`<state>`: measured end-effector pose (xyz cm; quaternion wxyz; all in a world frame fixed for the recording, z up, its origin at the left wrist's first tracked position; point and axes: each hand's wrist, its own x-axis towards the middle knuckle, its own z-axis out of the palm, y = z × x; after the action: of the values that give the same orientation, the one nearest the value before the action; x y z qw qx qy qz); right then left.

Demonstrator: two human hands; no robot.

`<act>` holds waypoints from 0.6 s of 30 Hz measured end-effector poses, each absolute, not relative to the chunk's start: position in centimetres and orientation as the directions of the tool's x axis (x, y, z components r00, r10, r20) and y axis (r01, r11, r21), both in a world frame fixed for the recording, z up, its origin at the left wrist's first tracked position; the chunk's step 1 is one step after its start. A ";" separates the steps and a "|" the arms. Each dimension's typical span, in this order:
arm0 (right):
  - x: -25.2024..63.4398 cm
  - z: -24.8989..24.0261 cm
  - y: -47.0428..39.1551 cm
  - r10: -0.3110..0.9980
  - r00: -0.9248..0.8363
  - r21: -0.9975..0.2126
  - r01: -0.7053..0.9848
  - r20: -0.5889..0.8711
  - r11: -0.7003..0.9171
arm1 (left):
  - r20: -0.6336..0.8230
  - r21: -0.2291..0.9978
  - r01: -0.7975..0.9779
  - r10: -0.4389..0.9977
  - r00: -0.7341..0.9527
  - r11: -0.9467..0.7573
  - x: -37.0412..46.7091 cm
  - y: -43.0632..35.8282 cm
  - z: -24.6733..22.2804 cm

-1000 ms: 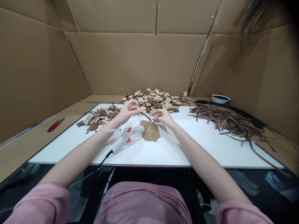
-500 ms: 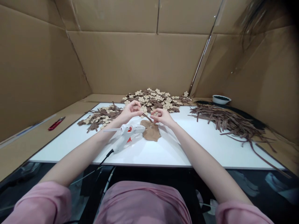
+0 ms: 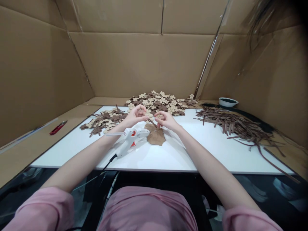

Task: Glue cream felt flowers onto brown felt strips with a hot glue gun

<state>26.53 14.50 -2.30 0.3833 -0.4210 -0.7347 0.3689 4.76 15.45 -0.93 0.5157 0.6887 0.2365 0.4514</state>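
My left hand (image 3: 136, 115) and my right hand (image 3: 166, 120) are close together above the middle of the white board. Between them runs a thin dark brown strip (image 3: 152, 122), pinched at its left end by my left fingers. The fingers of my right hand are closed by its other end, with a cream flower shape showing between the hands. Below them lies a tan, leaf-like piece of material (image 3: 156, 137). Left of that piece rests a white glue gun (image 3: 127, 139) with an orange trigger, its nozzle end near the tan piece and a glue stick jutting from its back.
A heap of cream and brown flowers (image 3: 158, 102) stands behind my hands. Finished-looking flowers with strips (image 3: 106, 121) lie at the left, near a red cutter (image 3: 58, 127). Brown strips (image 3: 235, 126) and a white bowl (image 3: 228, 102) are at the right. Cardboard walls (image 3: 144, 64) surround the board (image 3: 207, 154).
My left hand has shifted slightly right and down, bringing the strip closer to my right hand. The glue gun and tan piece stay put.
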 end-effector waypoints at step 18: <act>25.9 -0.9 13.0 0.842 -0.413 -0.884 0.157 0.347 0.441 | 0.383 0.919 -0.102 0.799 0.463 -0.381 4.8 15.3 -0.7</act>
<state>25.86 13.02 -0.92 0.4222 -0.3392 -0.7364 0.4056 4.76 15.28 -0.71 0.4967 0.6964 0.2502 0.4535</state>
